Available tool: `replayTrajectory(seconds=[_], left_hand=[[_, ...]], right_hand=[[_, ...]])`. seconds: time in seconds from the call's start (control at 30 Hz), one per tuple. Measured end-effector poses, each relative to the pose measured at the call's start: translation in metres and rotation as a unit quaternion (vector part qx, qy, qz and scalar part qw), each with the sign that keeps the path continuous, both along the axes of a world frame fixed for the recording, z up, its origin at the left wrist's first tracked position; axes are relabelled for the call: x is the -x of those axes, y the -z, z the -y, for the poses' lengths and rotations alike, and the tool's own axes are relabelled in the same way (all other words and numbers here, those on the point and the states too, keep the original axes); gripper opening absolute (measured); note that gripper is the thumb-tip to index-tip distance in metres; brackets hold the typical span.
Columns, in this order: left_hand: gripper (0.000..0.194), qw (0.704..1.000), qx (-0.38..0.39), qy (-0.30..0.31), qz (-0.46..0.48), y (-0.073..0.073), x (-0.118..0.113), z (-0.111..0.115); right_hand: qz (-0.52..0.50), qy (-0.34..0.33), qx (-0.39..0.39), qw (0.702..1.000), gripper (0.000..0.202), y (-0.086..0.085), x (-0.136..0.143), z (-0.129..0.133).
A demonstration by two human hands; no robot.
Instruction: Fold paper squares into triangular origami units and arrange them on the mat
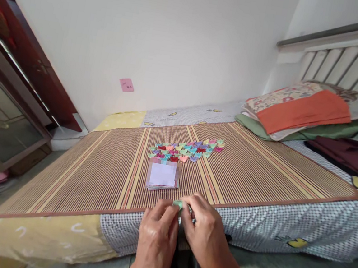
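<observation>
Between my two hands is a small piece of green folded paper, held over the near edge of the bed. My left hand pinches its left side, and the fingers of my right hand close on its right side. My fingers cover most of the paper, so its full shape is hidden. Just beyond my hands lies a stack of paper with a pale lilac sheet on top, partly blurred. Behind it, several small folded paper shapes in many colours stand in slanting rows on the mat.
A striped woven mat covers the bed, over a checked sheet. Folded bedding with an orange panel and a dark maroon cloth lie on the right. A pink note is on the wall. A cabinet stands left.
</observation>
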State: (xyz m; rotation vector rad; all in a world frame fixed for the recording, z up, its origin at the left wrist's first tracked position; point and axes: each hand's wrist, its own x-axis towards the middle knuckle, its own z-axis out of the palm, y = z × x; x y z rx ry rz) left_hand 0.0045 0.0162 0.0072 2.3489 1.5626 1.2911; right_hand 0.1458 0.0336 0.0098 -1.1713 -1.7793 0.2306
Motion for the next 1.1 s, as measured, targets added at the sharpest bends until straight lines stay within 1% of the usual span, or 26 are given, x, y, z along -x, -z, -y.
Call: replayTrajectory(seconds=[0.1,0.27,0.37,0.5,0.6,0.7,0.83,0.93,1.1], left_hand=[[0.023,1.0,-0.002,0.004,0.007,0.002,-0.001,-0.001],[0.021,0.996,0.004,0.033,0.081,0.005,-0.002,-0.006],[0.023,0.995,0.009,0.022,0.097,0.007,0.0,-0.008],[0.021,0.995,0.012,0.007,0.101,0.009,0.004,-0.009],[0.019,0.994,0.011,0.008,0.112,0.008,0.006,-0.009],[0.018,0.993,0.024,0.009,0.117,0.005,0.007,-0.009],[0.016,0.991,0.063,0.003,0.121,0.001,0.008,-0.009],[0.018,0.988,0.091,0.016,0.125,-0.003,0.008,-0.008],[0.022,0.987,0.096,0.02,0.129,-0.006,0.009,-0.005]], right_hand=[[0.014,0.011,-0.009,1.0,0.02,0.005,0.001,-0.002],[0.013,0.019,-0.004,1.0,0.02,0.011,0.002,-0.003],[0.01,0.014,-0.011,1.0,0.019,0.01,0.002,-0.003],[0.005,-0.007,-0.055,0.998,0.021,0.006,0.002,-0.002],[-0.002,-0.035,-0.076,0.997,0.023,0.003,0.002,-0.002],[-0.014,-0.047,-0.085,0.995,0.024,0.002,0.001,-0.003],[-0.034,-0.062,-0.07,0.995,0.026,0.0,0.0,-0.003],[-0.045,-0.067,-0.059,0.995,0.026,-0.001,0.001,-0.003],[-0.058,-0.066,-0.046,0.995,0.026,-0.002,0.004,-0.001]])
